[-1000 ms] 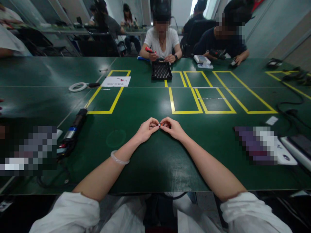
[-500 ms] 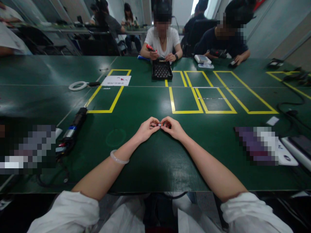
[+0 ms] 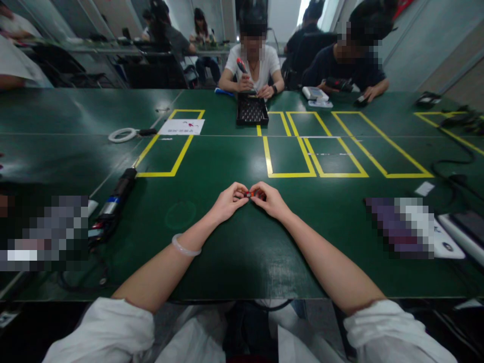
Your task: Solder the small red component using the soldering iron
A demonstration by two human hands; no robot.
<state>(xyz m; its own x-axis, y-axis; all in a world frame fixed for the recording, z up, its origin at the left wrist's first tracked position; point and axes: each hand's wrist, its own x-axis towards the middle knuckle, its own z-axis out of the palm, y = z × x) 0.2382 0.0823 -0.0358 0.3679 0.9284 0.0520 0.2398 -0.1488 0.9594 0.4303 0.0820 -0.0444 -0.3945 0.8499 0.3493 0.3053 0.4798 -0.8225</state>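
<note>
My left hand point(image 3: 228, 201) and my right hand point(image 3: 269, 200) meet at the middle of the green table point(image 3: 227, 252), fingertips pinched together. Between them they hold a tiny red and silver part point(image 3: 249, 193), too small to name exactly. Both wrists rest on the table top. A pale bangle point(image 3: 184, 246) circles my left wrist.
An electric screwdriver point(image 3: 113, 204) lies to the left with its cable. Yellow tape boxes point(image 3: 313, 156) mark the table beyond my hands. A black tray point(image 3: 251, 110) sits before a person opposite, who holds a red tool. A white cable coil point(image 3: 121, 135) and a paper sheet point(image 3: 182, 126) lie far left.
My hands stay pinched in place; the small part shows a little more red. The person opposite has raised the red tool.
</note>
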